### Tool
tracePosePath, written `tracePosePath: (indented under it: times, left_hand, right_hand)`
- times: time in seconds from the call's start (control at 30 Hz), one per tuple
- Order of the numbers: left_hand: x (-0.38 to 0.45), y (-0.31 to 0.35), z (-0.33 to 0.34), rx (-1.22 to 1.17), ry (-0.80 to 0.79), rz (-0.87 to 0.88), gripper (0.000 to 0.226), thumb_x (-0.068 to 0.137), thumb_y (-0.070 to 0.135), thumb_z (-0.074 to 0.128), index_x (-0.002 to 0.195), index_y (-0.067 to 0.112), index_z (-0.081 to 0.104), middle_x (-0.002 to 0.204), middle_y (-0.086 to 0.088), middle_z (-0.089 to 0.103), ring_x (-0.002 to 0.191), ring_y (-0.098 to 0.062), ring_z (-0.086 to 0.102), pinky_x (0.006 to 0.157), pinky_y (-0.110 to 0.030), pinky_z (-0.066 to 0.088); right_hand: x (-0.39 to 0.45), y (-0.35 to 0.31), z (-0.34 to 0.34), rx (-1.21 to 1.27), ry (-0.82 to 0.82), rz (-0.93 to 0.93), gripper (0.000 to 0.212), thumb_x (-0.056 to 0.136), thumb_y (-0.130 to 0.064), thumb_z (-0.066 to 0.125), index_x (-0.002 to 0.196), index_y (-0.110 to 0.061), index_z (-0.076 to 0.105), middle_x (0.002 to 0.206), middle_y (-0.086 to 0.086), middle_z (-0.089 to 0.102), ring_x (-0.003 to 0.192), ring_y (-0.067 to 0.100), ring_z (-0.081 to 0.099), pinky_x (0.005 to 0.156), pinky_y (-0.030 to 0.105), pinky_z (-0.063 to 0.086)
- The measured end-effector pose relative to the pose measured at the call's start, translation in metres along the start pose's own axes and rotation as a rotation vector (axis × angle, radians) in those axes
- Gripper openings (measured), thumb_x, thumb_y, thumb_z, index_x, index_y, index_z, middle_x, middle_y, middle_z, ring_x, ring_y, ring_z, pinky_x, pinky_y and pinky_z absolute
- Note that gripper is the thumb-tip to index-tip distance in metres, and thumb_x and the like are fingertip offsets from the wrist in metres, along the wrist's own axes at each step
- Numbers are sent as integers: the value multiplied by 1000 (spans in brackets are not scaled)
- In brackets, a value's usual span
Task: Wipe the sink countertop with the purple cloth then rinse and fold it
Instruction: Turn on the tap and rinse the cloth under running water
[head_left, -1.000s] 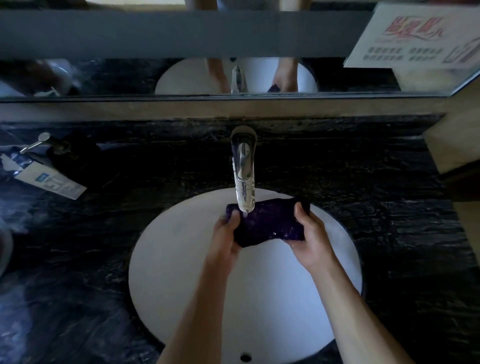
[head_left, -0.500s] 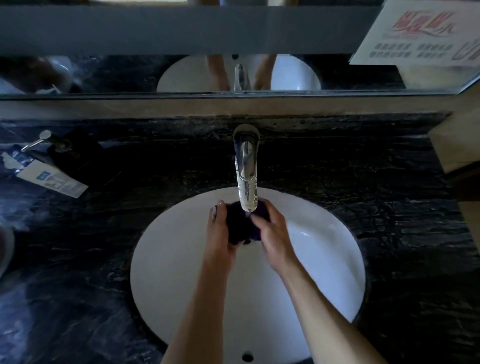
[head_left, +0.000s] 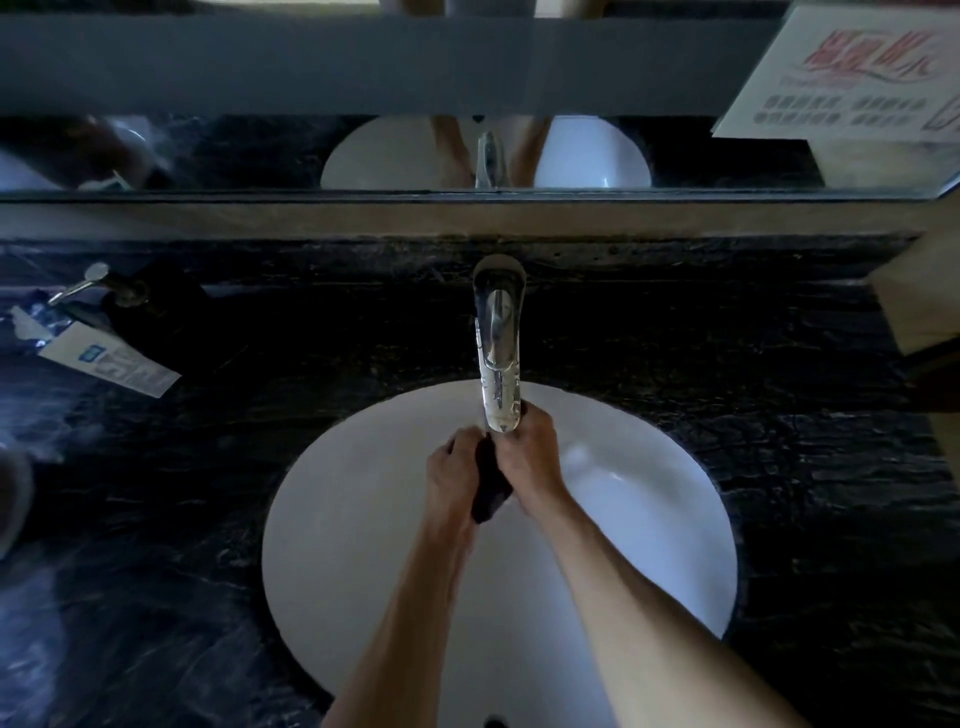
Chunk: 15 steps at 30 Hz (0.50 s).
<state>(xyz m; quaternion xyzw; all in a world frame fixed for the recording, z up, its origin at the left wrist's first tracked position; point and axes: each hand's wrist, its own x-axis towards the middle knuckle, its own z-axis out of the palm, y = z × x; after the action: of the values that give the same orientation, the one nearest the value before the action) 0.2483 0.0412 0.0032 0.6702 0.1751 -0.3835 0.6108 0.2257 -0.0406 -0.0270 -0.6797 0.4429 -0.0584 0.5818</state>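
Cloth (head_left: 489, 488) now bunched lower, under faucet (head_left: 497, 343)

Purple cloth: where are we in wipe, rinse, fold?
Wiping looks finished: the purple cloth is off the black countertop and over the white basin. In hand: the left hand and right hand squeeze it, bunched, just below the faucet spout. Whether water runs cannot be told. Folding is left.

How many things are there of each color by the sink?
Purple: 1, the purple cloth, squeezed between the left hand and right hand
White: 2, the sink and a tube
Silver: 1, the faucet
Dark: 1, the soap dispenser
Total: 5
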Motion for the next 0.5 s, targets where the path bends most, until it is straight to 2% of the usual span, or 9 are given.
tracePosePath:
  times: [0.07,0.17,0.23,0.33,0.4,0.47,0.5]
  left_hand:
    - [3,-3,-9,-90,30,47,23,102,35,52,105,15,64,96,-5,69,87,-23,66,88,-43,54]
    - [9,-3,-31,-221,86,97,25,101,38,54,87,18,61,76,0,66,73,-20,67,68,-33,57]
    - [10,-3,-46,-248,119,136,24,102,32,55,91,13,64,77,-3,70,75,-21,70,62,-32,57]
    - [12,-7,-64,-247,144,152,32,104,31,52,110,5,69,99,-14,74,95,-33,71,77,-40,57]
    - [13,-9,-68,-268,137,108,38,105,33,48,116,2,68,108,-20,74,102,-36,72,90,-48,56]
    - [13,-10,-67,-299,126,63,41,105,36,48,117,1,67,111,-22,74,102,-37,72,92,-52,57]
    - [14,-9,-64,-310,105,46,41,104,35,50,117,1,67,111,-23,74,101,-37,73,88,-52,59]
  right_hand:
    - [3,3,-8,160,-39,131,24,90,-24,62,66,-23,57,64,-2,62,65,21,58,65,36,44]
    - [0,3,-15,373,-107,273,36,101,-42,56,81,-13,66,73,6,68,67,24,64,64,38,49]
    - [-1,5,-18,457,-144,340,40,103,-42,54,92,-7,69,81,12,72,71,30,67,69,46,50]
    - [-4,7,-25,564,-184,375,19,98,-21,66,89,-5,73,85,19,70,79,37,63,73,52,46]
    - [-9,7,-32,610,-243,375,6,88,-6,73,92,-2,75,92,23,69,78,38,66,71,50,50]
    - [-12,6,-40,655,-314,388,28,81,-1,74,108,7,70,100,27,70,77,37,71,66,46,57]
    - [-12,7,-43,683,-328,390,32,82,0,72,113,9,67,103,26,71,80,35,72,68,45,59]
